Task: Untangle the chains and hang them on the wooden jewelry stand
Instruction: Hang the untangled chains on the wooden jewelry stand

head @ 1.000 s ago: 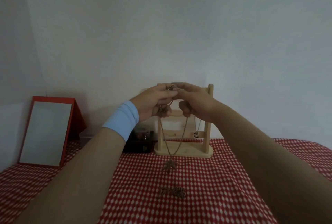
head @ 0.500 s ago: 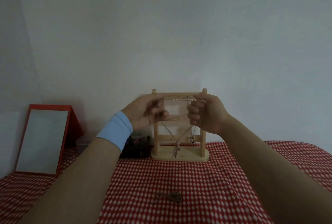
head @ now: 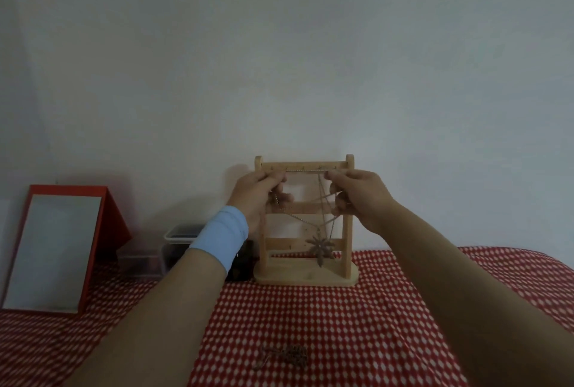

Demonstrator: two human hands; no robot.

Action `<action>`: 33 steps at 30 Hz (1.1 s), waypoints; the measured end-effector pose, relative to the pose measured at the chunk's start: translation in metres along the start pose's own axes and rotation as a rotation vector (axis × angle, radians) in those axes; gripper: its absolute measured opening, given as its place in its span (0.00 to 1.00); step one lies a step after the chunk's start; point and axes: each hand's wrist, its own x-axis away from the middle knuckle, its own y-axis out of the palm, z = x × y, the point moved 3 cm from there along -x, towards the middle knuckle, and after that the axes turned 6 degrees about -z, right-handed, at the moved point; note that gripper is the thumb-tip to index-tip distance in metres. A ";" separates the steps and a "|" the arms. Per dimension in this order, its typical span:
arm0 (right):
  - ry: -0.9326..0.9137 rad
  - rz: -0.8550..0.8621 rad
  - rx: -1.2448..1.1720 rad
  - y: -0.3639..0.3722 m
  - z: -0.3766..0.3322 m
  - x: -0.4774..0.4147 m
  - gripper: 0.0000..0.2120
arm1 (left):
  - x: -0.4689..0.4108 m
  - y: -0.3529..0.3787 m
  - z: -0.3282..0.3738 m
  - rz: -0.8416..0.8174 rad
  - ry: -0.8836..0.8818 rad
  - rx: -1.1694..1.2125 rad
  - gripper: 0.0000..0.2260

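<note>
Since second ago, your hands moved wider apart. Your left hand [head: 259, 197]: fingers curled, pinching chain [head: 306, 171]. Your right hand [head: 357, 197]: fingers curled too, pinching same chain. Chain pulled straight between your fingertips, just under top bar of wooden jewelry stand [head: 306, 278]. Rest of chain droops below hands. Its leaf pendant [head: 320, 246] hangs in front of stand's low bar. Second tangled chain [head: 285, 355] lies on red checked cloth [head: 341, 318], near you.

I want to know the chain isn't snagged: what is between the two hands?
In the head view, a taut stretch of chain runs from the left hand to the right hand, just below the stand's top bar.
</note>
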 end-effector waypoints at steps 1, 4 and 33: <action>-0.021 0.067 0.021 -0.001 -0.001 -0.005 0.08 | -0.005 0.001 0.001 0.042 0.016 -0.044 0.06; -0.079 0.255 0.107 -0.002 -0.003 -0.019 0.07 | -0.021 0.004 0.004 0.155 0.056 -0.181 0.07; -0.012 0.314 0.554 0.030 0.076 -0.018 0.11 | -0.029 0.006 -0.059 0.011 -0.051 -0.732 0.12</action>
